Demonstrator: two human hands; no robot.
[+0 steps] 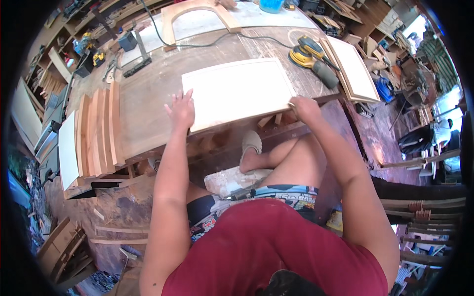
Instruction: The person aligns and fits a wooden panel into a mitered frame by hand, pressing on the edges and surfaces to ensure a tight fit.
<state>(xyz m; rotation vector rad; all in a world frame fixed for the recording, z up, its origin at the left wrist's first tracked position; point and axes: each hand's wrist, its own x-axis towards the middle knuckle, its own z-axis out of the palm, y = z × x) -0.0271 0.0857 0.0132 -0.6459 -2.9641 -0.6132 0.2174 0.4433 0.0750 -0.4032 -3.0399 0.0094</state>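
Observation:
A white panel with a pale wooden border (237, 93) lies on the workbench (143, 103) in front of me, its near edge at the bench's front edge. My left hand (181, 111) rests at the panel's left edge with the fingers spread. At the near right corner, my right hand (305, 109) has its fingers curled closed on the panel's border. A yellow and black sander (305, 53) with a dark dust canister sits just beyond the right hand, on the bench.
Several curved wooden strips (98, 130) stand side by side at the left. A second framed panel (351, 69) leans at the right. Farther back lie an arched wooden frame (197, 12), a black cable (217, 40) and a clamp (137, 66). My sandalled foot (251, 153) is under the bench edge.

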